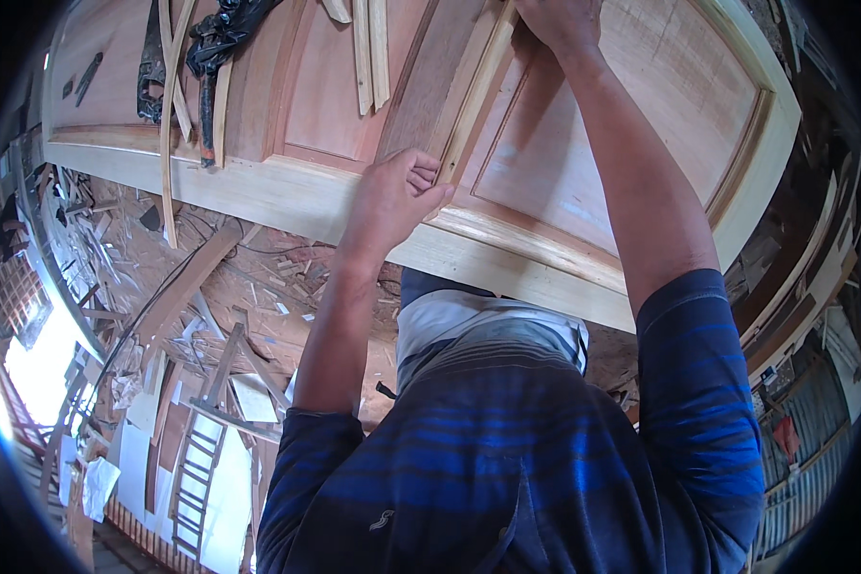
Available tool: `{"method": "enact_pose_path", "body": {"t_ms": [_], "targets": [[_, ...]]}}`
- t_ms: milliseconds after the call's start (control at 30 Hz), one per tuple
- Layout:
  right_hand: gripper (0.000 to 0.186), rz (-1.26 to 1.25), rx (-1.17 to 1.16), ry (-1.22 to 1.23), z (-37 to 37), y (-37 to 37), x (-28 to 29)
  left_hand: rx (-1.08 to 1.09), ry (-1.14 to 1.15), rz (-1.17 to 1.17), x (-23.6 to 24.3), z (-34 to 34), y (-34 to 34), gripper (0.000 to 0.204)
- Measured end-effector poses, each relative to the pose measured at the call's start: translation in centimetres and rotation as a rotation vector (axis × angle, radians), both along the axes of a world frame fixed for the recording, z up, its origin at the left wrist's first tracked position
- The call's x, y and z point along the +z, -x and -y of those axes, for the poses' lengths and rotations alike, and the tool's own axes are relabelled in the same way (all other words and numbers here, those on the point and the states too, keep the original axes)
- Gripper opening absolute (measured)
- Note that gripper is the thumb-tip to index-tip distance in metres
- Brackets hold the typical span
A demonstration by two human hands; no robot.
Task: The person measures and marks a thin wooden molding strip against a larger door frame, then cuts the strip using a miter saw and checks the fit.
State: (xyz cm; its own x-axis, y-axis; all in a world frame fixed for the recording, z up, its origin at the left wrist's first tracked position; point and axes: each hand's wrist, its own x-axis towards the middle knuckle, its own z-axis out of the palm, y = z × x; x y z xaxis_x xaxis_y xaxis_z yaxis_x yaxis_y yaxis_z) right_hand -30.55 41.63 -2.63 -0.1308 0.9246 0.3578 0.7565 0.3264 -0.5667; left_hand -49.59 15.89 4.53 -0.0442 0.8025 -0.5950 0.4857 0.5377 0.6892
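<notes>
A large panelled wooden door (287, 206) with a pale frame lies flat before me. A thin light wood strip (475, 107) runs along the inner edge of its right panel. My left hand (392, 196) is at the strip's near end, its fingers curled and the thumb and fingertips closed on it. Farther up, my right hand (560, 21) is at the strip's far part. The picture's upper edge cuts that hand off, so its fingers and anything in them are hidden.
On the door's left part lie a handsaw (150, 91), a black plastic bag (225, 38) around a tool, and several loose wood strips (371, 57). Wood scraps (268, 273) litter the floor. A small ladder (196, 469) is at the lower left; curved wooden pieces (813, 277) are at right.
</notes>
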Motion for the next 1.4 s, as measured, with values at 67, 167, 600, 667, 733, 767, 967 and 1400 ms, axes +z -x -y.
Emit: {"method": "enact_pose_path", "body": {"t_ms": [67, 167, 600, 667, 733, 767, 967, 1400], "targets": [[0.071, -0.014, 0.024, 0.003, 0.0, -0.1, 0.0, 0.014, 0.016, 0.028, 0.2, 0.0, 0.1, 0.037], [0.07, -0.014, 0.035, 0.002, 0.0, -0.1, 0.2, 0.014, 0.017, 0.045, 0.1, -0.1, 0.2, 0.039], [0.066, -0.034, 0.007, 0.035, -0.1, 0.0, 0.6, -0.07, 0.002, 0.133, 0.1, -0.9, 1.5, 0.027], [0.064, -0.073, 0.005, 0.012, 0.0, 0.2, 0.9, -0.058, 0.005, 0.129, -0.3, -0.6, 1.7, 0.033], [0.063, -0.097, 0.004, -0.003, -0.1, -0.1, 1.0, -0.082, -0.02, 0.092, 0.3, -0.7, 0.7, 0.037], [0.063, -0.111, 0.004, -0.012, -0.1, -0.3, 1.0, -0.091, -0.042, 0.053, 0.5, -0.8, 0.1, 0.041], [0.069, -0.192, 0.027, 0.051, -0.5, -0.3, 1.8, -0.253, -0.502, -0.428, -2.7, 1.3, -2.3, 0.051], [0.084, -0.123, 0.024, 0.096, -1.1, -1.0, -1.1, -0.21, -0.697, -0.462, -5.5, 2.4, -2.7, 0.041]]}}
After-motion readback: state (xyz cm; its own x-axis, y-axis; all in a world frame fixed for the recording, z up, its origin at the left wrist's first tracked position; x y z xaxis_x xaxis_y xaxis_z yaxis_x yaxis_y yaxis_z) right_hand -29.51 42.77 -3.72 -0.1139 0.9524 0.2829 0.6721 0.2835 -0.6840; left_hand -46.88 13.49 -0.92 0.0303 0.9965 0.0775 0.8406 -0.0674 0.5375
